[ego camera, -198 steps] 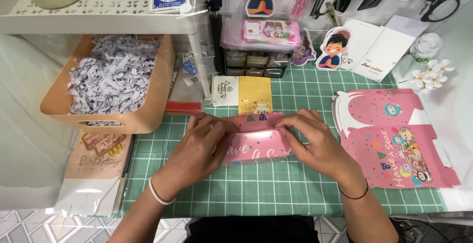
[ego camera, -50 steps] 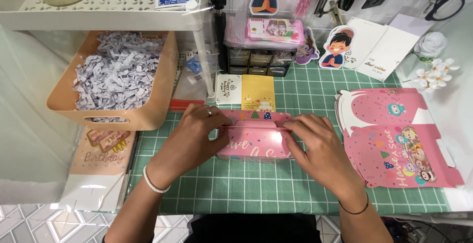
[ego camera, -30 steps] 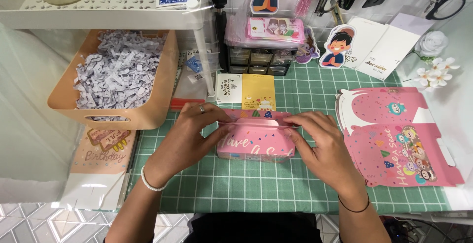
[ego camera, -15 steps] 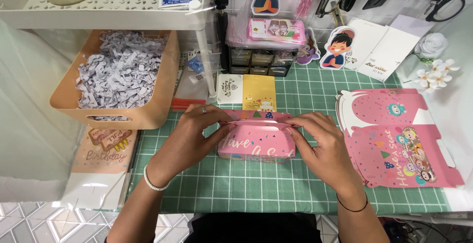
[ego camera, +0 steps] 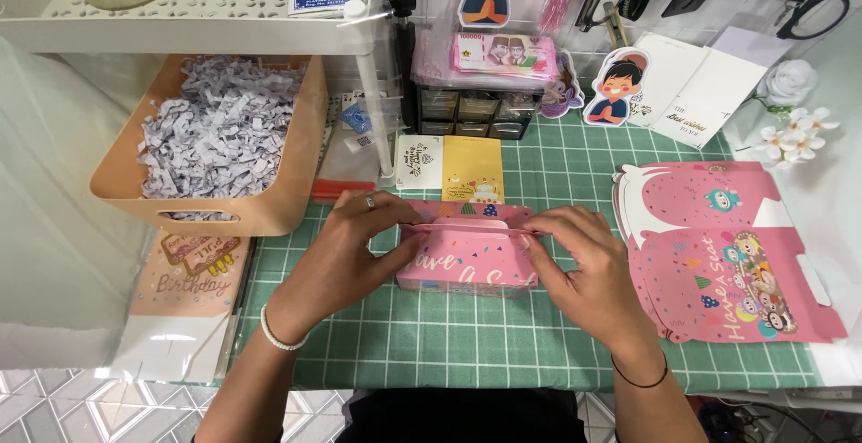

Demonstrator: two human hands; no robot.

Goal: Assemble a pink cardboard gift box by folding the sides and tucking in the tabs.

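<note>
Since the oldest frame, when it lay flat under my palms, the pink gift box point(ego camera: 467, 259) has been folded up into a standing shape, and over the last half second my hands have barely shifted on it. It sits on the green gridded cutting mat point(ego camera: 467, 344), about mid-width, directly in front of me. My left hand point(ego camera: 346, 245), with a ring on one finger and a white bead bracelet at the wrist, clasps the box's left end, fingertips pressing the top flap. My right hand point(ego camera: 588, 263), a dark band at its wrist, grips the right end the same way, thumb and fingers pinched along the top fold. Both hands cover the box's ends, so I cannot see how the side panels meet.

To the right, well apart from the box, lie flat unfolded pink box blanks point(ego camera: 718, 254) with cartoon figures. At the mat's left edge lies a peach birthday card in a clear sleeve point(ego camera: 184, 277). Just beyond the box lie a small white card point(ego camera: 418, 161) and a yellow card point(ego camera: 472, 166), side by side. Farther left, a tan plastic bin point(ego camera: 287, 187) holds shredded pale grey paper filler point(ego camera: 215, 133). At the back stands a small drawer unit point(ego camera: 471, 106) with a pink packet on top, beside cartoon child cutouts point(ego camera: 615, 88).
</note>
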